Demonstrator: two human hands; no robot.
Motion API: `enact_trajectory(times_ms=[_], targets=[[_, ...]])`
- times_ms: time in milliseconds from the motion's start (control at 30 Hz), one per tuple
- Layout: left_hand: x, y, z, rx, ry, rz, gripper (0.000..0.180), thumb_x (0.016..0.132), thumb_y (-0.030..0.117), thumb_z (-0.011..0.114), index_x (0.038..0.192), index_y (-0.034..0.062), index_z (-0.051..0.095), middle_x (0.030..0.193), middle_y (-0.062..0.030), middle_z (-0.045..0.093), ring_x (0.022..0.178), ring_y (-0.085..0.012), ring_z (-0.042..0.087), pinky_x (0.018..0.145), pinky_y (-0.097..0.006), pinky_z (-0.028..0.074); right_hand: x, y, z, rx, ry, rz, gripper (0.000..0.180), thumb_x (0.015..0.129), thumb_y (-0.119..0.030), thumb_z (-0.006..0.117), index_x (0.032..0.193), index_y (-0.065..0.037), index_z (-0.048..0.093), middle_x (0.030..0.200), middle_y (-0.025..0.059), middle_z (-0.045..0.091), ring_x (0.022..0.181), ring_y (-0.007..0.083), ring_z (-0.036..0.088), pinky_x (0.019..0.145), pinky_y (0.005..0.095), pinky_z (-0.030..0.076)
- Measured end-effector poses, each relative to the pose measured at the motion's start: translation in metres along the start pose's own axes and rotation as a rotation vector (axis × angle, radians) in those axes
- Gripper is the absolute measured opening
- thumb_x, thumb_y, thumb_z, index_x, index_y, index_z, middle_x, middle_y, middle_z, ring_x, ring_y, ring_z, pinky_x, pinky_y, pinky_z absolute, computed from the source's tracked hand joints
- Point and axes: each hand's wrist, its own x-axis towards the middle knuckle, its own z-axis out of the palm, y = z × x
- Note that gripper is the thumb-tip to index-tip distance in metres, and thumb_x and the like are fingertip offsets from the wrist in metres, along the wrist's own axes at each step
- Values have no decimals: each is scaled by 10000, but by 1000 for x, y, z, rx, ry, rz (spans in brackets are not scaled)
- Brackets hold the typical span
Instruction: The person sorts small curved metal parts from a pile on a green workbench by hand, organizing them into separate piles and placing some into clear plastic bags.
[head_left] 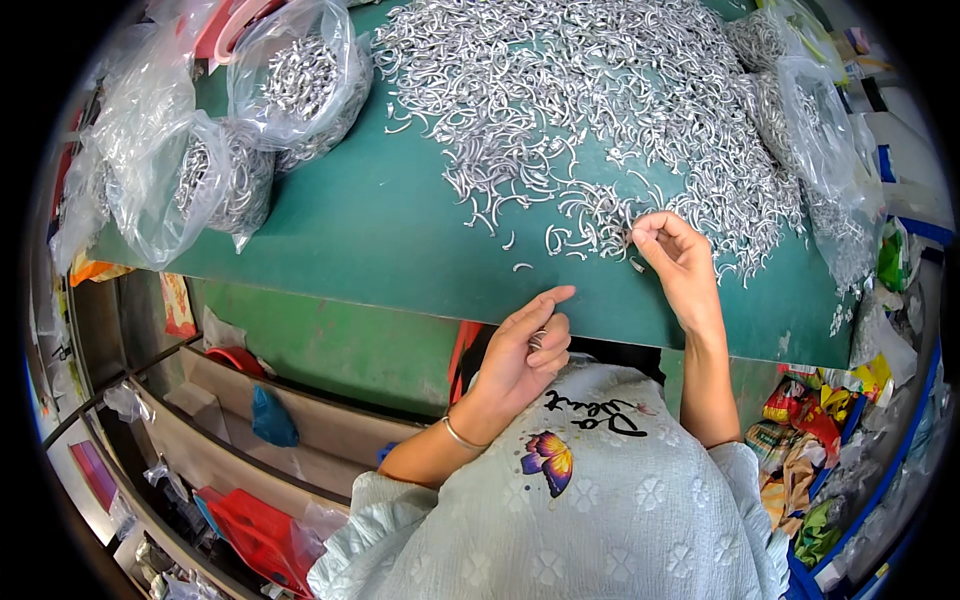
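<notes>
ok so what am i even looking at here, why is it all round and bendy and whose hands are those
This is one picture from a wide fisheye camera worn on a person's head, looking down; that lens bends the edges. The hands are the wearer's own. The right hand pinches a small curved silver metal piece at the edge of a big heap of such pieces on a green table top. The left hand, below the table edge, cups a few of them. Clear plastic bags of the same parts lie at the left.

You wore a pale green textured top [600, 500] with ruffled short sleeves, a colourful butterfly print [549, 458] and dark script on it, and a thin silver bangle [462, 436] on your left wrist.
</notes>
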Motion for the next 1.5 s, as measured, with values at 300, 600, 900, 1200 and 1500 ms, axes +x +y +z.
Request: enact_trajectory(times_ms=[300,600,900,1200,1500], targets=[[1,-2,-4,-26,-25,-9,270,944,116,406,1191,32,474,660,-8,395,470,-50,302,425,-187,277,1,-14,6,-740,181,-308,181,747,-58,661,907,-13,588,822,71,567,677,193,506,631,299,411],[3,-8,-2,-1,-15,28,290,915,89,448,1193,12,477,880,-62,509,717,-112,446,630,-231,398,16,-1,-2,-769,93,-505,126,729,-54,653,824,-32,572,832,84,565,814,261,522,732,342,378],[10,-9,4,75,-52,43,414,922,138,409,1293,-43,378,1332,-181,407,1230,-263,403,1025,-369,335,-2,-12,-14,-808,269,-473,153,716,14,635,852,-42,591,793,51,596,801,208,530,772,330,341],[12,-11,18,98,-72,34,422,938,148,367,1310,-50,350,1398,-202,312,1313,-287,291,1077,-375,263,-20,-18,-11,-972,333,-490,186,669,33,624,820,-72,599,797,13,594,796,201,508,764,323,301],[15,-13,21,137,-103,25,431,941,170,372,1308,-55,351,1406,-210,293,1321,-298,274,1084,-377,248,-17,-9,-20,-876,311,-380,142,689,2,647,807,-60,596,788,49,577,776,223,506,718,327,330]])
